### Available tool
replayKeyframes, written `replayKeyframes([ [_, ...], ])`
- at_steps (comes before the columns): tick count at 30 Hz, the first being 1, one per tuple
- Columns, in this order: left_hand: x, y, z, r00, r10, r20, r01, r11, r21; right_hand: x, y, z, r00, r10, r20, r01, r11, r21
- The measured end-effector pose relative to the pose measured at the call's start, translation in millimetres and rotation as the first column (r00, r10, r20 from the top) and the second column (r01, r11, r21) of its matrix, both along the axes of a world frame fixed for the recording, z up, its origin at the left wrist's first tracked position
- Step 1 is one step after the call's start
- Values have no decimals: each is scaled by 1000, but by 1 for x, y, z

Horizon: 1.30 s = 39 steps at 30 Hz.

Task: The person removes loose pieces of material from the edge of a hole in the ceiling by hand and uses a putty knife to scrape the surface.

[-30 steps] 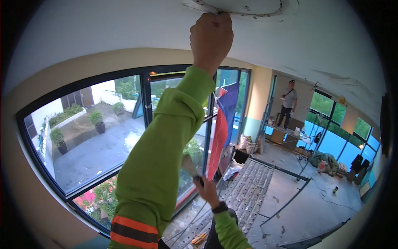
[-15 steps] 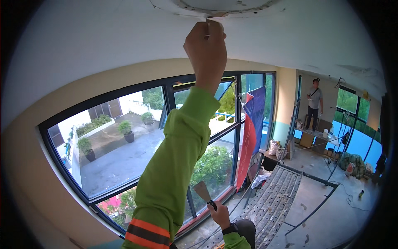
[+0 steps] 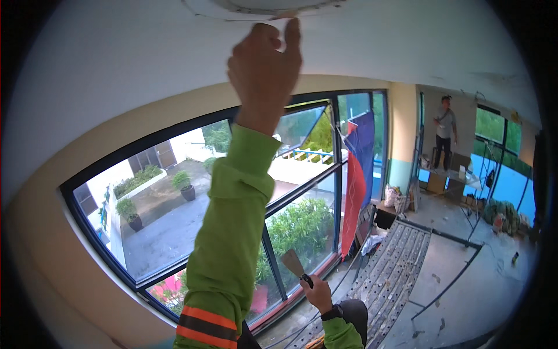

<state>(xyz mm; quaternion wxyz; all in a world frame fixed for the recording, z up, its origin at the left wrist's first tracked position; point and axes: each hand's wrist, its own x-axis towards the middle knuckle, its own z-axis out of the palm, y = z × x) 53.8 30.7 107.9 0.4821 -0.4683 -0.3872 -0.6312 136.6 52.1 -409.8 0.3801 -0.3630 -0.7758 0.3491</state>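
Observation:
My left hand [image 3: 264,70] is raised to the white ceiling [image 3: 145,52], just below the edge of a round ceiling opening [image 3: 256,10]. Its fingers are curled, with the thumb upright beside a loose brownish flap [image 3: 285,15] at the rim. Blur and the hand itself hide whatever lies between the fingertips. Lower down, my right hand [image 3: 318,295] is closed around the dark handle of a putty knife [image 3: 293,263]. The knife's broad blade points up and to the left, touching nothing that I can see.
Below on the right lies a perforated metal scaffold platform [image 3: 389,267] with a bent frame [image 3: 447,285] beside it. Large dark-framed windows [image 3: 139,284] fill the left. A red and blue cloth [image 3: 356,186] hangs by them. Another person [image 3: 445,131] stands on a raised platform at the back right.
My left hand has shifted left in the picture and its thumb shows farther from the curled fingers. The view has turned a little. My right hand still holds the putty knife.

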Motion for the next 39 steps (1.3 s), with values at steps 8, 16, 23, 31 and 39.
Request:
replayKeyframes([
  [8,-37,-6,24,866,497,-59,-491,866,93,-14,-2,-10,997,1,-80,-1,1000,9],
  [16,-46,9,33,803,586,-112,-567,808,162,-14,8,-11,999,42,0,-42,999,-2],
  [23,-15,9,2,917,395,-52,-381,907,182,4,-4,0,999,45,-14,-45,999,-5],
  [31,-13,-27,-11,967,243,-83,-241,970,30,-9,1,-9,994,68,87,-74,995,72],
  [39,-21,-67,-28,924,350,-151,-365,927,-86,-8,-3,-7,992,104,71,-109,991,79],
])
